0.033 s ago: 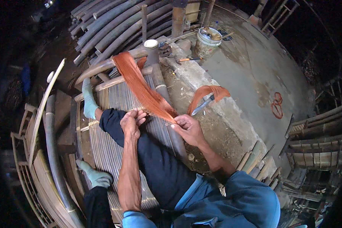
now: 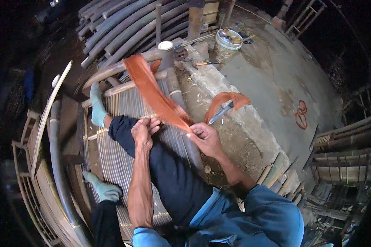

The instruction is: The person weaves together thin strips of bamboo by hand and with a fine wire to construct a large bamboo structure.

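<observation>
A long bundle of orange-brown fibre strands hangs over the far bar of a bamboo frame and slants down toward me, blurred along its length. My right hand pinches its narrow near end between thumb and fingers. Just left of that end, my left hand is closed with thumb against fingertips, beside the bundle's edge; whatever it pinches is too small to make out. Beneath both hands lies my outstretched dark trouser leg, resting on the slatted bamboo bench.
A second orange bundle lies on the concrete ledge with a knife on it. Orange loops rest on the floor at right. Beyond stand a bucket and stacked bamboo poles. A pale strip leans at left.
The fibre bundle now looks more blurred along its length. Both hands keep nearly the same position and grip.
</observation>
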The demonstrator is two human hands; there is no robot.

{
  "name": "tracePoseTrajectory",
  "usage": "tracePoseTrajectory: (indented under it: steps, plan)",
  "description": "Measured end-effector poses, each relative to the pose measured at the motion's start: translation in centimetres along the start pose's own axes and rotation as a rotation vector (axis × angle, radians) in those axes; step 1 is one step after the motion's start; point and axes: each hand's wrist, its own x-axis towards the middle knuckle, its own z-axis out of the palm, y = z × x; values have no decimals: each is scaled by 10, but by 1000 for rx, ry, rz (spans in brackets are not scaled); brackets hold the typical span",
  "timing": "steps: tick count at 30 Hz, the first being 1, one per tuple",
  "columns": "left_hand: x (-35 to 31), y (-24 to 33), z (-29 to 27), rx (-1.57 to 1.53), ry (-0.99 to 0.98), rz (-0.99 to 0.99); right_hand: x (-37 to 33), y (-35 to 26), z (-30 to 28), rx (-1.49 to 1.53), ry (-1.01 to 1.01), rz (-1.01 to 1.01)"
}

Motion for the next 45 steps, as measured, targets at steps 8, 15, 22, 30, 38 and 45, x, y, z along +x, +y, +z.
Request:
tracePoseTrajectory:
  steps: [8, 15, 22, 30, 38, 45]
  plan:
    - [34, -5, 7, -56, -167, -218, -3, -19, 5, 7, -40, 100]
    - [46, -15, 24, -195, -170, -103, -5, -15, 0, 56, -21, 94]
    - [46, -13, 22, -123, -56, -275, -3, -15, -9, 87, -36, 126]
    - [51, -16, 27, -79, -244, -277, -2, -25, -5, 39, -32, 133]
    - [49, -17, 28, -102, -329, -333, -4, -23, -13, 22, -9, 162]
    - [45, -14, 33, -28, -364, -352, -5, -25, -13, 28, -6, 156]
